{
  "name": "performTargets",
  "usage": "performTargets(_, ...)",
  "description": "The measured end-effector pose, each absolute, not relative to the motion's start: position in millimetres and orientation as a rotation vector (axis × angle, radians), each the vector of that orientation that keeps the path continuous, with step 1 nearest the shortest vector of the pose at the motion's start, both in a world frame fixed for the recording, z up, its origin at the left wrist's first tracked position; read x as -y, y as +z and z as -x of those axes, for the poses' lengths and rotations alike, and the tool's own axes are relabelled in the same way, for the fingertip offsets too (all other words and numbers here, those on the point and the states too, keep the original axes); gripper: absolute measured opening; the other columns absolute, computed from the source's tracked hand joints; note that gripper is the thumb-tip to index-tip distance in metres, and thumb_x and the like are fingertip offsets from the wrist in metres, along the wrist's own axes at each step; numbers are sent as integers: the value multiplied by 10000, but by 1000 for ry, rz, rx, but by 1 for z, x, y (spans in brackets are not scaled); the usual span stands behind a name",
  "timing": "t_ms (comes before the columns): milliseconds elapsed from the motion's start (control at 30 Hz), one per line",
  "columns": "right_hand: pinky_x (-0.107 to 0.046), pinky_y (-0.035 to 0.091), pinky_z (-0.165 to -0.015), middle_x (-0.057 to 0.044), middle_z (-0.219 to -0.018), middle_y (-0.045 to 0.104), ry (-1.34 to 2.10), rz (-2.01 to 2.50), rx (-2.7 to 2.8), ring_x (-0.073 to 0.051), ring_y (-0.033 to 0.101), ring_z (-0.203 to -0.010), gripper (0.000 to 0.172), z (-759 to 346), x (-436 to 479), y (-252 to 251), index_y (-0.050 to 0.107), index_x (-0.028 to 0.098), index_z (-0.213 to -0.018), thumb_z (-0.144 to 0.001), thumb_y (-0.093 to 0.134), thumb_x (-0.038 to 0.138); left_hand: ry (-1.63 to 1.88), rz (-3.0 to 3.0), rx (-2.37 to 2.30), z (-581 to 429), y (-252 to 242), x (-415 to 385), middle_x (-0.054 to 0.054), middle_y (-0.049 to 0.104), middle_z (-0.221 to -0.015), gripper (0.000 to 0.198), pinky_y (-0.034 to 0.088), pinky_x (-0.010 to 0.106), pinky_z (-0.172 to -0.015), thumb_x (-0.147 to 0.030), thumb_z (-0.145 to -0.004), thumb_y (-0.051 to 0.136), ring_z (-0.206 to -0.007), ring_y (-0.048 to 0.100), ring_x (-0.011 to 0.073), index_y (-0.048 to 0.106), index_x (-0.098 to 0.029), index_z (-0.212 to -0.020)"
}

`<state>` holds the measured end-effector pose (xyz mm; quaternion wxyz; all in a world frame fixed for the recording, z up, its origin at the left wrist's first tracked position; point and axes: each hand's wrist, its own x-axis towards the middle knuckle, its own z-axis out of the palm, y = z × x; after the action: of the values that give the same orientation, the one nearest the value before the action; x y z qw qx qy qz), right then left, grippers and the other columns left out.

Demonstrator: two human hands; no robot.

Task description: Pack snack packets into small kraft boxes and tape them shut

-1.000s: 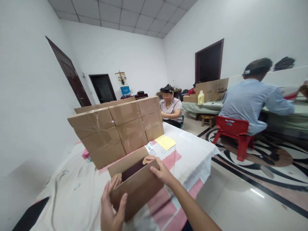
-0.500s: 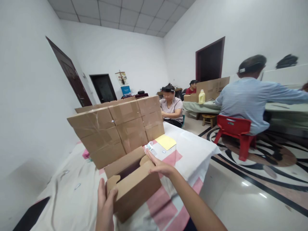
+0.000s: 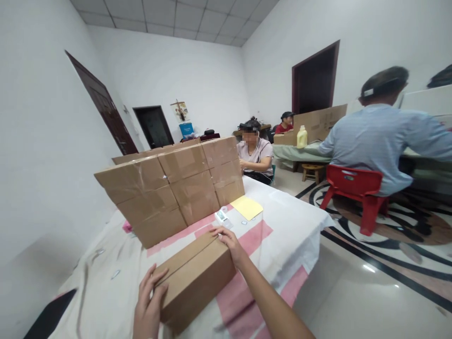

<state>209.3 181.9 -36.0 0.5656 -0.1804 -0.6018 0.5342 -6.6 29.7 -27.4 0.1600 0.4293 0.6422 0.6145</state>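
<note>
A brown cardboard box [image 3: 197,278] rests on the table in front of me, its long top flaps folded over and meeting at a narrow seam. Against the near-left end, my left hand [image 3: 149,294] grips the box, fingers over the top flap and thumb by the edge. My right hand [image 3: 229,242] holds the far-right end, fingertips on the top near the seam. The flaps hide the inside of the box.
Taped cardboard boxes form a wall [image 3: 180,188] behind the box. A yellow sheet [image 3: 247,207] and a small white item [image 3: 221,216] lie on the tablecloth [image 3: 282,212]. Beyond the table sit a person [image 3: 256,153] and another on a red chair [image 3: 355,181].
The box was open at the top, with its end flaps showing; now its long flaps are folded shut. Both hands have shifted onto the top at the two ends.
</note>
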Motion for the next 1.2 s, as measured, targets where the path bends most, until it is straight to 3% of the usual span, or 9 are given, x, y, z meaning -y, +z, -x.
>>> performTargets(200, -409, 346, -1069, -88, -1183, 679, 1313, 430, 1438, -265, 582, -1167, 146, -209, -188, -34, 638, 200, -819, -772, 572, 321, 1718, -1164, -1919, 11, -14, -35, 91, 559, -1352, 413, 214, 524, -1206, -584, -624, 718, -1353, 422, 359, 732, -224, -825)
performTargets(467, -383, 406, -981, -76, -1132, 680, 1507, 501, 1393, -239, 589, -1084, 126, -207, -194, -20, 571, 192, -727, -660, 656, 257, 1717, -947, -1851, 18, -10, -46, 40, 585, -1247, 409, 297, 427, -1141, -459, -504, 770, -1262, 474, 310, 722, -222, -834)
performTargets(600, -329, 426, -895, -34, -1091, 670, 1551, 562, 1324, -212, 573, -1030, 146, -203, -194, -15, 510, 201, -736, -619, 598, 200, 1684, -807, -1842, 18, -13, -48, -8, 607, -1228, 465, 419, 334, -929, -421, -510, 762, -1068, 550, 242, 705, -242, -935)
performTargets(900, -259, 405, -748, -3, -984, 619, 1541, 721, 1412, -189, 536, -929, 215, -198, -196, -2, 457, 216, -758, -550, 499, 184, 1725, -661, -1753, 12, -11, -49, 11, 621, -1102, 523, 433, 248, -693, -405, -451, 767, -882, 544, 188, 684, -205, -927)
performTargets(1033, -272, 422, -750, -15, -1039, 638, 1509, 804, 1450, -188, 551, -915, 215, -198, -193, 1, 457, 213, -749, -542, 483, 161, 1723, -598, -1670, 4, -6, -45, 12, 636, -1031, 632, 401, 238, -573, -404, -446, 783, -789, 557, 185, 674, -238, -1046)
performTargets(1200, -287, 441, -733, -27, -1005, 652, 1450, 844, 1526, -174, 575, -817, 272, -201, -185, 7, 537, 200, -823, -568, 485, 122, 1802, -519, -1608, -3, -8, -44, -8, 559, -1280, 906, 434, 220, -612, -376, -517, 794, -866, 578, 161, 499, -378, -1374)
